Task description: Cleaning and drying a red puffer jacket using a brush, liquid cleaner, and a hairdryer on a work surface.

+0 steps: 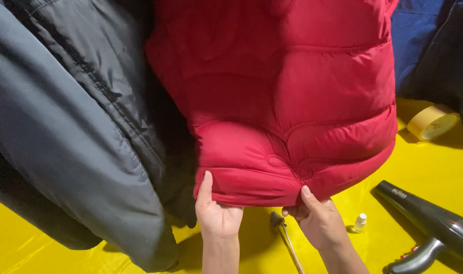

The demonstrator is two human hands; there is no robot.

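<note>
Pinching the bottom hem of a red quilted puffer jacket (292, 101) with both hands: left hand (217, 215) clenched on the hem's left end, thumb up against the fabric; right hand (317, 220) grasping the hem near its middle, thumb pressed on the seam. Holding the hem stretched between them, with the jacket hanging above the near edge of the yellow sheet (434, 172). Judged as holding and spreading the hem; calls for an even grip on both sides before any shift along it. Just below, between the wrists, a small thin-handled brush (284, 233); beside the right hand a tiny clear bottle (360, 222). Toward the right edge, a black hair dryer (434, 226); farther back, a roll of beige tape (434, 122). Crowding in from the left, a grey padded coat (64, 127) touching the jacket; behind right, a blue garment (414, 35).
</note>
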